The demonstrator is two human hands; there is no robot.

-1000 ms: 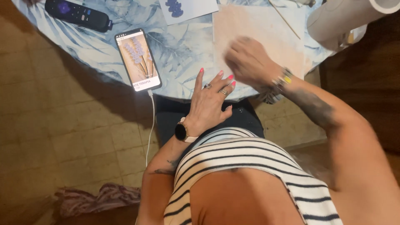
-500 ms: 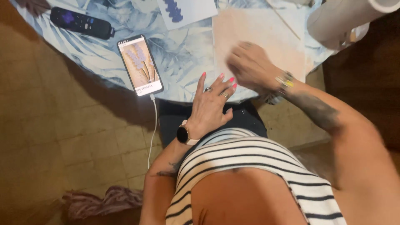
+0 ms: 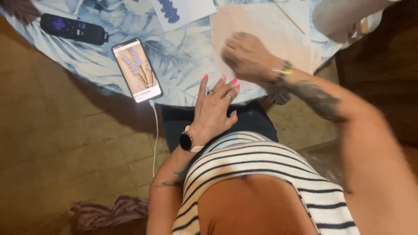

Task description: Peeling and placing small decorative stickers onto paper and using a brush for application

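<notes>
My left hand [image 3: 213, 109] lies flat at the near edge of the table, fingers spread, pink nails showing and a watch on the wrist. It holds nothing. My right hand [image 3: 246, 56] is blurred, with curled fingers pressed on a pale pinkish sheet [image 3: 278, 35] on the blue leaf-patterned tablecloth [image 3: 183, 56]. Whether something is under its fingers is hidden. A phone [image 3: 137, 69] showing a picture of purple flowers lies left of my left hand.
A white cable [image 3: 155, 130] hangs from the phone to the floor. A black remote [image 3: 73, 28] lies at the far left. A white paper with a blue shape [image 3: 183, 11], a thin stick [image 3: 289, 17] and a white roll [image 3: 344, 15] sit further back. Crumpled cloth [image 3: 109, 213] lies on the tiled floor.
My right hand has shifted slightly left across the pale sheet and stays blurred. My left hand keeps its place at the table edge.
</notes>
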